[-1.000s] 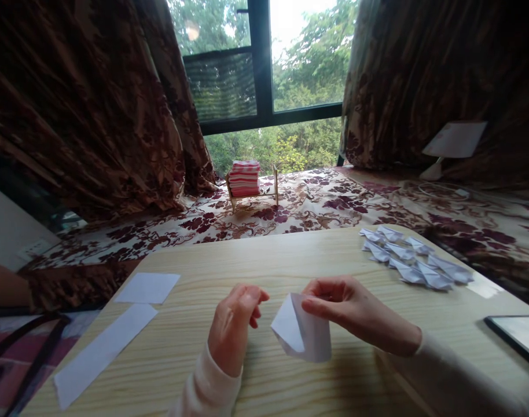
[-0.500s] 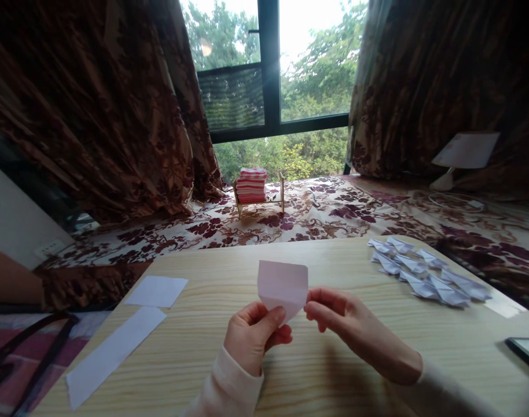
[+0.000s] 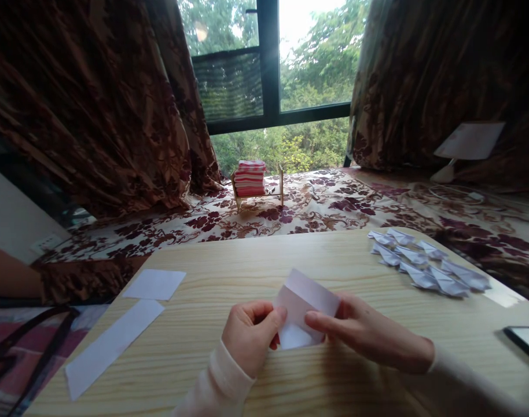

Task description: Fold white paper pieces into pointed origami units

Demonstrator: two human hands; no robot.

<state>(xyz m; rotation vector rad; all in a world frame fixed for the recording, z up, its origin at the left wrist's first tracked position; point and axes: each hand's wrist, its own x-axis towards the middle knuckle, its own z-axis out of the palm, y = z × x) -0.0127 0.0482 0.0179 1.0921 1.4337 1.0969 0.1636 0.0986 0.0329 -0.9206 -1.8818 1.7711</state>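
Note:
A small sheet of white paper (image 3: 302,307) with a crease across it is held up over the wooden table (image 3: 212,260). My left hand (image 3: 253,333) pinches its left edge between thumb and fingers. On the right side, my right hand (image 3: 368,330) grips the same sheet, thumb in front and fingers behind. To the left lie a flat white rectangle of paper (image 3: 155,284) and a long white paper strip (image 3: 114,347). Several folded white paper pieces (image 3: 421,260) sit in rows at the table's far right.
A dark-edged device (image 3: 525,341) lies at the right table edge. Behind the table, a small rack (image 3: 282,185) holds a stack of pink striped cloths (image 3: 249,178) on a floral cover. A lamp (image 3: 468,142) stands at the back right, and dark straps (image 3: 39,347) lie at the left.
The sheet has turned clockwise and opened wider, moving slightly right. My right hand has gone from its edge to a firm hold with the thumb on its face. The view has tilted slightly.

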